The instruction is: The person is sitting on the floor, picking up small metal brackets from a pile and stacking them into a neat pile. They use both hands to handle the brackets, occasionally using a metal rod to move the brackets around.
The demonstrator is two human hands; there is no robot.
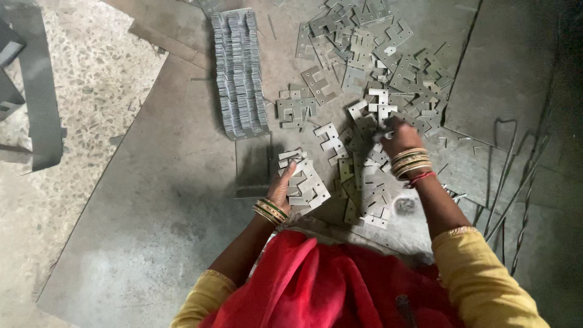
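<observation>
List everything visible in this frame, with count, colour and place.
loose metal plates: too many to count, grey, scattered pile top centre to right
stacked row of plates: one long row, grey, upper centre left
handful of plates: several, grey, held in the left hand
metal floor sheets: several overlapping, grey, under everything
stone floor: speckled, left side
wire rods: a few, dark, right side
bangles: several on each wrist, gold and green
left hand: fingers around the handful
right hand: reaching into the pile
</observation>
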